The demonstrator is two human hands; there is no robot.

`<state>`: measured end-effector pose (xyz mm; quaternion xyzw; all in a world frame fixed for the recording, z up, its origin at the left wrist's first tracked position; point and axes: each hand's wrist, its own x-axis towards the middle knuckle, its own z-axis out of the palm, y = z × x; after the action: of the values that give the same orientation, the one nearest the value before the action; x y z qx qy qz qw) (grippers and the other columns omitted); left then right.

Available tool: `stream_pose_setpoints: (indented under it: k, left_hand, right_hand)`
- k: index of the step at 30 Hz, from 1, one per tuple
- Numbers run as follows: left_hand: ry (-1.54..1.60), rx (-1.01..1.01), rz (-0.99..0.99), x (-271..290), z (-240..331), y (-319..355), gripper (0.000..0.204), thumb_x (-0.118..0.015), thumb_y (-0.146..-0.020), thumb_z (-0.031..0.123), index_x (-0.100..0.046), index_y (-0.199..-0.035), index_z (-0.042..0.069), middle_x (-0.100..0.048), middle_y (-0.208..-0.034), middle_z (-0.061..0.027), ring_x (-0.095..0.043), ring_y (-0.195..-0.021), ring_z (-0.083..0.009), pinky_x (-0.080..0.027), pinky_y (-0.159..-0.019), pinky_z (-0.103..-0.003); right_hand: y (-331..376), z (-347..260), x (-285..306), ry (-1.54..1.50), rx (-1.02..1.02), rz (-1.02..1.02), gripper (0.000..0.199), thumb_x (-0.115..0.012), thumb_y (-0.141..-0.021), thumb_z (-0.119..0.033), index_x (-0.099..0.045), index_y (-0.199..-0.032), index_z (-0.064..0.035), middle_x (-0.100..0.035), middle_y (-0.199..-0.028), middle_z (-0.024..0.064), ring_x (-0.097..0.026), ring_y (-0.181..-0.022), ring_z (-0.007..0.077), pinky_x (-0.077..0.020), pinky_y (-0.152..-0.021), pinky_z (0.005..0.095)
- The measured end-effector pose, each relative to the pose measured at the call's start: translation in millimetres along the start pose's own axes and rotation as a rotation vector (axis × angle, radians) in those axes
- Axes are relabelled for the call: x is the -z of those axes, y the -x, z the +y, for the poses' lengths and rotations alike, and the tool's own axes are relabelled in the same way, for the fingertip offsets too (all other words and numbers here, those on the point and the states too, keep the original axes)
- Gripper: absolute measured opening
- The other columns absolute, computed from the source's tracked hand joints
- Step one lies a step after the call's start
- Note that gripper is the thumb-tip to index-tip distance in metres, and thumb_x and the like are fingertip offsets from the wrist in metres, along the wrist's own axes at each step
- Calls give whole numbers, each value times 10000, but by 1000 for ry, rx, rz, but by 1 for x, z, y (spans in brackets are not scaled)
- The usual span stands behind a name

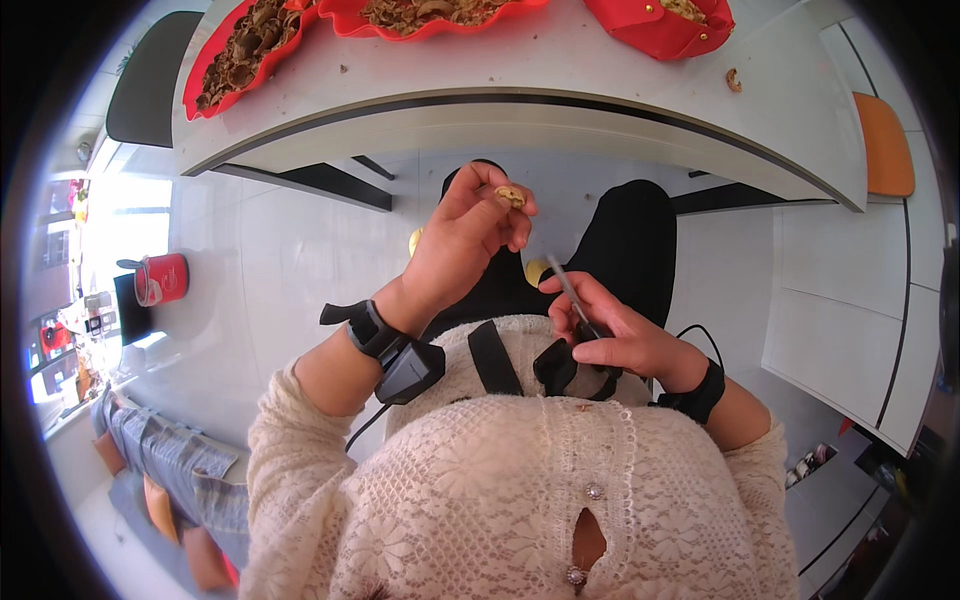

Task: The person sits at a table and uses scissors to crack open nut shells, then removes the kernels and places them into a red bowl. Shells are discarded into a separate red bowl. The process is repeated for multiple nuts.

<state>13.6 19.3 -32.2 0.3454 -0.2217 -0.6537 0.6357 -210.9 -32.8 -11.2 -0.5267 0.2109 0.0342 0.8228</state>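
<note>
My left hand (470,222) is raised in front of the table edge, thumb and fingers pinched on a small yellow-brown piece of walnut (511,196). Lower and to the right, my right hand (630,328) is closed round a slim tool with a narrow grey blade (566,283). The blade points up and left, a little apart from the walnut. Most of its dark handle is hidden by my fingers, so its exact kind is unclear. Both hands are above my lap.
On the white table (560,75) ahead stand a red tray (222,100) and a red dish (425,32) of brown shells, plus a red container (640,28) with pale pieces. A shell bit (734,80) lies at the right. A red bucket (163,278) is on the left; an orange-brown seat (884,145) right.
</note>
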Motion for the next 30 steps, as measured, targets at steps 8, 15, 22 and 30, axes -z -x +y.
stream_pose_setpoints:
  k: [8, 15, 22, 30]
  left_hand:
    - [131, 84, 4, 9, -6, 0, 410, -367, -952, 144, -409, -1301, -68, -558, -1042, -111, -518, -784, -161, -432, -729, -270]
    - [95, 93, 36, 8, -12, -1, 360, -319, -976, 93, -429, -1277, -71, -566, -1163, -154, -572, -885, -181, -454, -780, -271]
    - [66, 129, -18, 5, -22, 0, 358, -343, -990, 124, -431, -1281, -65, -572, -1141, -135, -566, -856, -138, -460, -757, -245]
    - [62, 122, -16, 0, -25, 1, 341, -342, -1000, 154, -447, -1248, -56, -574, -1096, -116, -560, -836, -124, -456, -752, -241]
  right_hand:
    - [6, 7, 0, -190, 46, 165, 501, -453, -856, -50, -357, -1347, -35, -500, -1053, 76, -501, -883, 130, -433, -808, 261]
    - [9, -14, 7, -76, 245, 304, 372, -425, -979, -283, -413, -1227, -5, -534, -969, 80, -417, -710, 72, -356, -558, 195]
    - [-1, -21, 1, 177, 293, 352, 285, -438, -977, -199, -462, -1194, -15, -552, -913, 52, -407, -670, 49, -341, -542, 168]
    - [-3, -20, -2, 331, 267, 399, 321, -429, -977, -173, -461, -1258, -22, -540, -900, 36, -409, -662, 45, -361, -548, 176]
